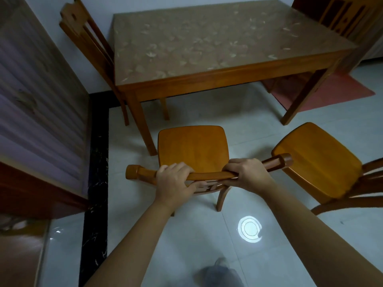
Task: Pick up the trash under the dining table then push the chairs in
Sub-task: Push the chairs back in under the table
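A wooden dining table [207, 75] with a patterned cover stands ahead of me. In front of it, out from under the table, is a wooden chair [193, 148] with its seat facing the table. Both hands grip the top rail of its backrest: my left hand [176, 179] toward the left end, my right hand [246, 172] toward the right end. A second chair [317, 160] stands to the right, turned at an angle and pulled out. I see no trash on the floor under the table.
A third chair [89, 44] is tucked in at the table's left side, and a fourth chair [344, 15] shows at the far right. A wooden cabinet [41, 112] lines the left. A red mat [323, 92] lies right of the table. A grey blurred shape [219, 274] sits by my feet.
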